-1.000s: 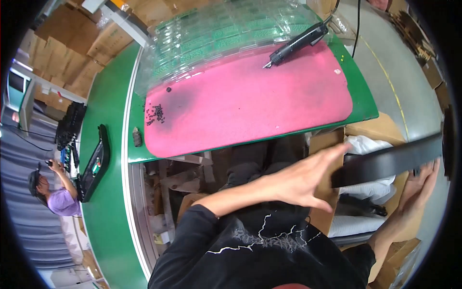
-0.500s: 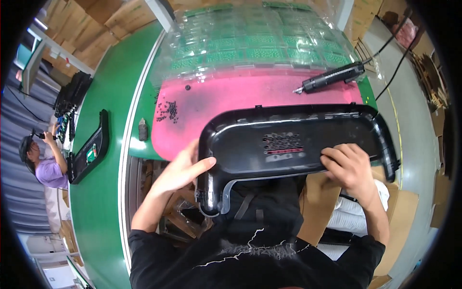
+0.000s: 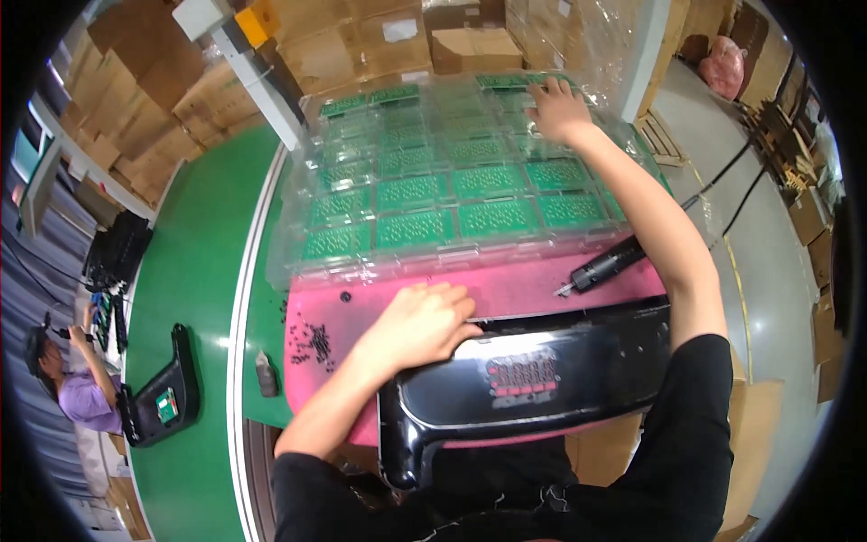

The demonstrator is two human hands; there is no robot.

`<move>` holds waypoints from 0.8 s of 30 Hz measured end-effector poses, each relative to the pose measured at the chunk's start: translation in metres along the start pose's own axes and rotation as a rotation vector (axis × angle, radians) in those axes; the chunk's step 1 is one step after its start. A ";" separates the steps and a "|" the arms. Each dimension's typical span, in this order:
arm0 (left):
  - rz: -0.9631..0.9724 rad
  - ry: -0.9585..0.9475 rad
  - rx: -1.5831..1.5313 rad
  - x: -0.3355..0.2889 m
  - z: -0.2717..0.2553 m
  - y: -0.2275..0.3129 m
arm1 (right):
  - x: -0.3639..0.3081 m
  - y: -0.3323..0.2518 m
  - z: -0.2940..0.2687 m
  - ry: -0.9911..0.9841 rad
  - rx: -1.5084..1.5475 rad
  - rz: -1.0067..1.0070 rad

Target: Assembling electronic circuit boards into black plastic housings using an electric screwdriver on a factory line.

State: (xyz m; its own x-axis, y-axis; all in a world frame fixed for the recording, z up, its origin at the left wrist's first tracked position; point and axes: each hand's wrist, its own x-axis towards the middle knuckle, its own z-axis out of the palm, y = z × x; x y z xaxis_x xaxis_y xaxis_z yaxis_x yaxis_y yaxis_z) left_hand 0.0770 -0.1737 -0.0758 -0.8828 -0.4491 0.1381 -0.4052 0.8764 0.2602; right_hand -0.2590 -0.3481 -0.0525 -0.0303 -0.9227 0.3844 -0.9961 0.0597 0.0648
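A black plastic housing [image 3: 587,379] lies on the near part of the pink mat [image 3: 515,285], its lower left leg reaching past the mat's near edge. The left hand [image 3: 420,325] rests over the housing's far rim, fingers bent across it; whether they clamp the rim or only steady it, I cannot tell. The right hand [image 3: 558,110] is well beyond the mat's far edge, fingers spread apart over the far rows of green circuit boards [image 3: 492,181] in a clear compartmented plastic tray [image 3: 415,265] — whether a fingertip touches a board is too small to tell.

As I judge it, work on this housing is at an early stage. It is set down on the mat, but no board shows in it, only the slotted vent grille [image 3: 526,379]. The loose black screws [image 3: 316,343] lie scattered on the mat's left part, and the black electric screwdriver [image 3: 610,265] lies at its right, in neither hand. By contrast, on the green bench [image 3: 199,226] left of the mat, a similar housing [image 3: 187,388] holds 1 green board [image 3: 167,406] — apparently further along, though its fastening cannot be made out.
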 end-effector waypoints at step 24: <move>0.023 0.798 0.115 -0.009 -0.038 0.004 | -0.137 -0.082 -0.127 0.190 0.879 -0.529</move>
State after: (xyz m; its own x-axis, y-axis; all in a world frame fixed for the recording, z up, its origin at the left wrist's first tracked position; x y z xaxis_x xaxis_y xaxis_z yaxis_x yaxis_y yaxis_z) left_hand 0.0920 -0.1723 -0.0399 -0.4728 -0.3815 0.7943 -0.4492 0.8799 0.1552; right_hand -0.1625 -0.1779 0.0061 0.3648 -0.6708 0.6458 -0.5902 -0.7030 -0.3968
